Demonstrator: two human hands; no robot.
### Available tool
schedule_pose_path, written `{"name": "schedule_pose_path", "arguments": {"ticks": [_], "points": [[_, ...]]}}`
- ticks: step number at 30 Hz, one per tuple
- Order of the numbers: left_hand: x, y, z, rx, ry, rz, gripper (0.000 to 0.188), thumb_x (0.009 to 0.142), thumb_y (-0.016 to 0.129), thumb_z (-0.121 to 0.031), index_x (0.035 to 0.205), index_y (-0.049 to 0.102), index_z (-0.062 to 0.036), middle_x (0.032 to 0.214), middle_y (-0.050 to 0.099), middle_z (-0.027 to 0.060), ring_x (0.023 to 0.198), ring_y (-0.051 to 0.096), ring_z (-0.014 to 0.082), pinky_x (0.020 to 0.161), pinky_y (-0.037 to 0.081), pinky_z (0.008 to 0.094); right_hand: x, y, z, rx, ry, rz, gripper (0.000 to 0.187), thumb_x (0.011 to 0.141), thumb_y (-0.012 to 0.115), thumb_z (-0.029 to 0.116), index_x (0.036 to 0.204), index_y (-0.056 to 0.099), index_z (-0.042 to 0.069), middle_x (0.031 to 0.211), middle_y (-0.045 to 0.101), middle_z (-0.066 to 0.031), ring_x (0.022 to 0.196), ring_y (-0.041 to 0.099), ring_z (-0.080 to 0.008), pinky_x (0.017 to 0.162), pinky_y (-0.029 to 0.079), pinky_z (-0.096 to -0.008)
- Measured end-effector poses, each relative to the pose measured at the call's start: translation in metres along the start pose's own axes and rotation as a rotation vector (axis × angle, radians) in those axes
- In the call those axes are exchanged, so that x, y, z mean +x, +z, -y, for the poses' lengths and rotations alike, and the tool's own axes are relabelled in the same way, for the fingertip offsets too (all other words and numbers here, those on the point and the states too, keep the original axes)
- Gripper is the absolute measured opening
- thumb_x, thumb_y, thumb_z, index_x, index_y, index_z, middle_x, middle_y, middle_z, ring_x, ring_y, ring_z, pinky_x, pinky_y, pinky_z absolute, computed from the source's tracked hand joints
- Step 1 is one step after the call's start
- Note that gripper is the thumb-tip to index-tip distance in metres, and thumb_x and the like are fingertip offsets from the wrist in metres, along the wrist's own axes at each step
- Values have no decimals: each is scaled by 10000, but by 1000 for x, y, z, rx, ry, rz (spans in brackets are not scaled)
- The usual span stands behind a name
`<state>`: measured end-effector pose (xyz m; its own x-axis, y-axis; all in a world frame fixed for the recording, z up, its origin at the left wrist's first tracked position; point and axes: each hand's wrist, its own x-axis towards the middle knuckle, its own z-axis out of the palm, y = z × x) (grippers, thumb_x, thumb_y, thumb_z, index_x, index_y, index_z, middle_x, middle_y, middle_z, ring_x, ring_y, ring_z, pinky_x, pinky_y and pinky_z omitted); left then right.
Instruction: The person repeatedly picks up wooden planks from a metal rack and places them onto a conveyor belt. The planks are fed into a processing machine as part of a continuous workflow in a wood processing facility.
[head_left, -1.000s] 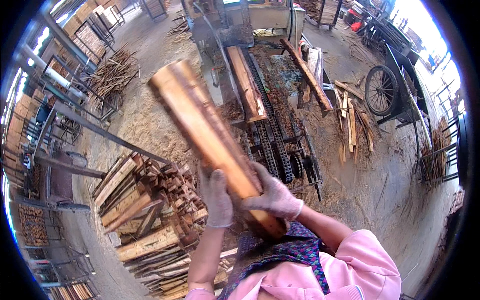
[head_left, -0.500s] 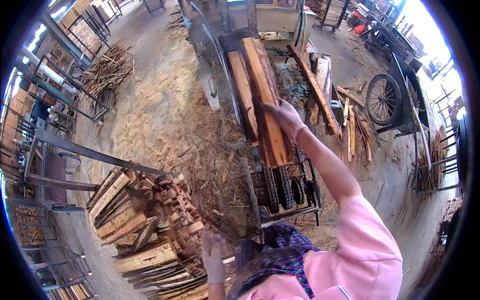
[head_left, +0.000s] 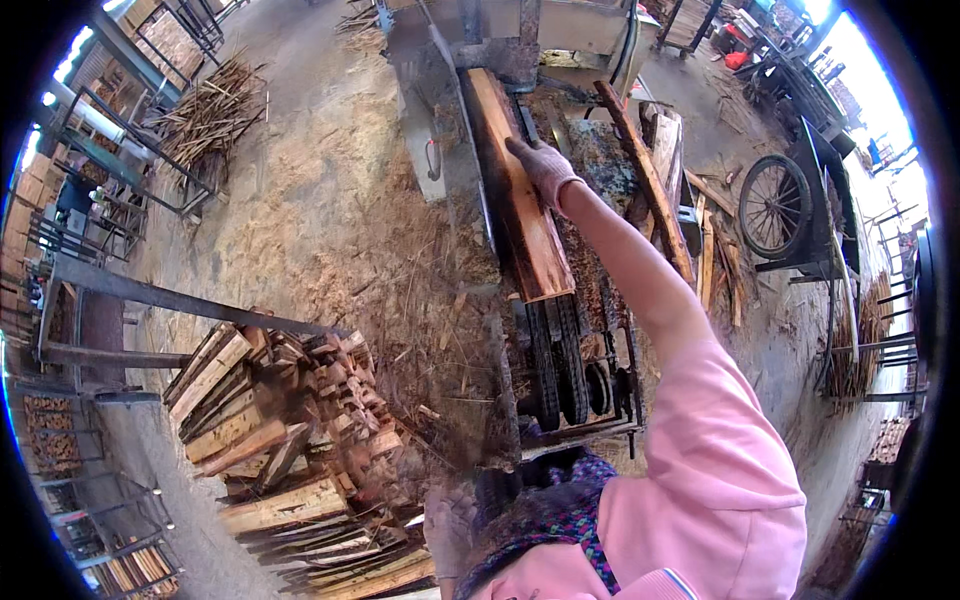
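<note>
My right hand, in a pale glove, lies over the right edge of a long wooden slab with dark bark along its sides. Its fingers are stretched across the slab's top. The slab rests lengthwise on a machine bed with drive chains, its far end close to the machine housing. My left hand, also gloved, is low beside my body, at the right side of a heap of cut wood. Its fingers are blurred and I cannot make out anything in them.
Right of the slab, a bark-edged strip leans beside more wood pieces. A cart with a spoked wheel stands farther right. A metal frame bar crosses by the wood heap. Thin offcuts lie at the far left.
The slab under my right hand has shifted left and away from me, and the hand moved with it. The narrower piece on its left no longer shows. My left hand has drawn down toward my body.
</note>
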<state>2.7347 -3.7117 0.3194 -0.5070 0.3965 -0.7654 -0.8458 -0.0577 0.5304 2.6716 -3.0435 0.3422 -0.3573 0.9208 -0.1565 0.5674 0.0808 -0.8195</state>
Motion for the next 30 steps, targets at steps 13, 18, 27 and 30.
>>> {"name": "schedule_pose_path", "arguments": {"ticks": [13,18,27,30], "points": [[6,15,-14,89,77,111,491,1052,624,-318,1470,527,-81,1227,678,105,1039,684,242,867,579,429,-37,36,28,-289,-184,-5,803,944,669,515,1472,415,-35,1371,585,-362,1213,638,-494,1041,514,-493],[-10,7,-22,158,144,-48,519,1029,657,-350,1457,540,-81,1225,678,88,1027,676,209,888,567,399,-27,53,7,-618,-310,-43,689,978,658,387,1525,452,21,1504,498,-290,1224,621,-440,1067,495,-479],[-45,-164,56,-203,161,-466,489,1021,693,-296,1436,558,-75,1143,717,54,947,698,166,824,581,321,-242,33,30,-108,-590,-113,619,1028,636,206,1572,419,8,1585,480,-194,1397,517,-318,1179,395,-399],[-55,-254,111,-272,206,-675,552,995,732,-314,1444,543,-55,1089,713,48,891,690,156,739,578,308,-379,51,22,-38,-554,75,604,1045,629,146,1588,407,3,1611,474,-162,1454,482,-277,1217,362,-373]]}}
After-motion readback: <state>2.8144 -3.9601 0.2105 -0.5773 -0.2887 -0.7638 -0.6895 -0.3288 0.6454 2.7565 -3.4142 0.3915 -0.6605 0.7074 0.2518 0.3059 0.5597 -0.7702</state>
